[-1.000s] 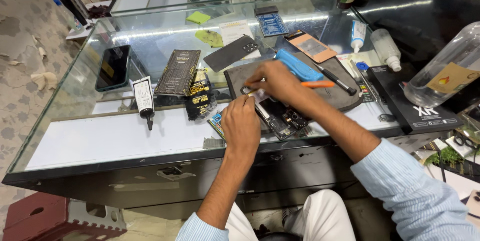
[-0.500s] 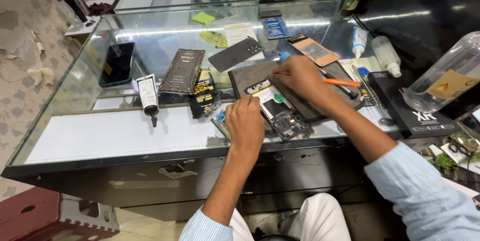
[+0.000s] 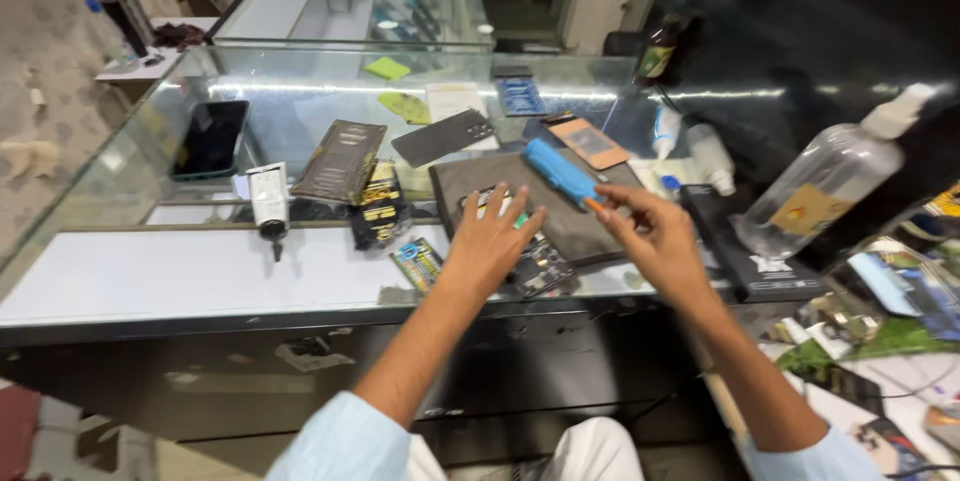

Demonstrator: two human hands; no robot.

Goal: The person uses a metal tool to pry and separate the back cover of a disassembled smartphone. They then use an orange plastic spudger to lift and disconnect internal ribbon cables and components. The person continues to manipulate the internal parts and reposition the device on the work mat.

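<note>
Left hand (image 3: 492, 241) flat, fingers spread, pinning the opened phone (image 3: 535, 263) on the grey mat (image 3: 570, 231). Right hand (image 3: 650, 236) at 3 o'clock pinches a blue screwdriver (image 3: 562, 173), tip off the phone. Mid-disassembly, likely between screws; seating the tip needs fine aim. Spray bottle (image 3: 830, 176) at 2 o'clock.

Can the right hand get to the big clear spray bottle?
Probably yes. The right hand holds a blue tool at its fingertips, and the clear spray bottle stands just off to its right on the counter. Only a flat black box lies between, nothing tall.
</note>
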